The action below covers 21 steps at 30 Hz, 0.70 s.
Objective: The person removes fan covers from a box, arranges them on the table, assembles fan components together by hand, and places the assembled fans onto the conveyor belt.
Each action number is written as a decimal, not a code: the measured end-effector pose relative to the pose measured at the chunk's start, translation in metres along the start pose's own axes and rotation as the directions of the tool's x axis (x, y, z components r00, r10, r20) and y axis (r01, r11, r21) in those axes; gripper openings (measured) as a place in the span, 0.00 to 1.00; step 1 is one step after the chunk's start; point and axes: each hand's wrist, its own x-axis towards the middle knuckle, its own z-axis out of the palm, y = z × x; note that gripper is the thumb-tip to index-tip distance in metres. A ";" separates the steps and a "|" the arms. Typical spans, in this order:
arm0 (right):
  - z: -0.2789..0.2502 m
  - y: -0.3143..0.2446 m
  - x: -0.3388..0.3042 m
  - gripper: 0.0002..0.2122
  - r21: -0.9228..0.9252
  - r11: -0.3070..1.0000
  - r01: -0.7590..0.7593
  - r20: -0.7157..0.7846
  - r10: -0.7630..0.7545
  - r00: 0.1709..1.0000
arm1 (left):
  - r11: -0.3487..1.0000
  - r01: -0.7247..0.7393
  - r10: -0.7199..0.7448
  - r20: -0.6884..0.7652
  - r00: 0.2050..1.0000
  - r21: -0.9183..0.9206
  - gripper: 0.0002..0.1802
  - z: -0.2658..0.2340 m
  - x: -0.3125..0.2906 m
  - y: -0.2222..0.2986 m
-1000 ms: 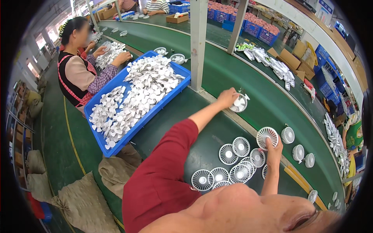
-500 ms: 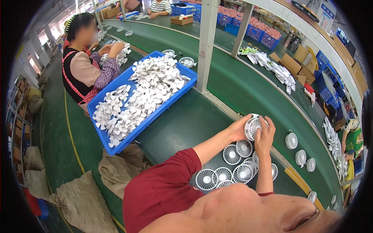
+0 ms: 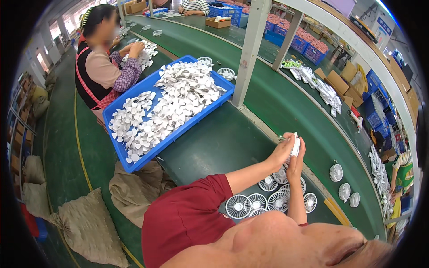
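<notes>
Between my two hands, a round white fan head (image 3: 295, 146) is held edge-on above the table by the conveyor. My left hand (image 3: 280, 154) is closed on one side of it, and my right hand (image 3: 296, 168) presses flat against the other. The fingers hide most of its slotted face. Beneath my forearms lie several loose white fan grilles (image 3: 237, 206), some overlapping. Farther left, a blue tray (image 3: 191, 122) holds a heap of white fan blades (image 3: 187, 91).
A green conveyor belt (image 3: 290, 109) runs past the table, carrying fan heads (image 3: 336, 172) at right. A white post (image 3: 251, 56) rises at the table's edge. A co-worker (image 3: 100, 67) handles white parts beyond the tray. Sacks (image 3: 91, 228) lie on the floor at left.
My hands have turned the fan head from face-on to edge-on, and the right palm now lies along it. The whole view has shifted slightly.
</notes>
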 end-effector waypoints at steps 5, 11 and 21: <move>0.025 -0.008 0.005 0.40 0.424 0.896 -0.134 -0.046 0.168 0.985 | 0.640 -0.505 0.583 0.061 0.810 0.580 0.17 -0.010 0.003 -0.011; 0.008 0.011 0.016 0.29 0.283 0.920 -0.272 0.064 0.265 0.962 | 0.551 -0.461 0.449 0.218 0.867 0.695 0.21 -0.041 0.026 -0.016; -0.103 0.104 -0.030 0.35 -0.746 0.614 -0.258 -0.214 0.146 0.966 | 0.272 -0.374 0.499 0.202 0.843 0.887 0.21 -0.081 0.039 -0.029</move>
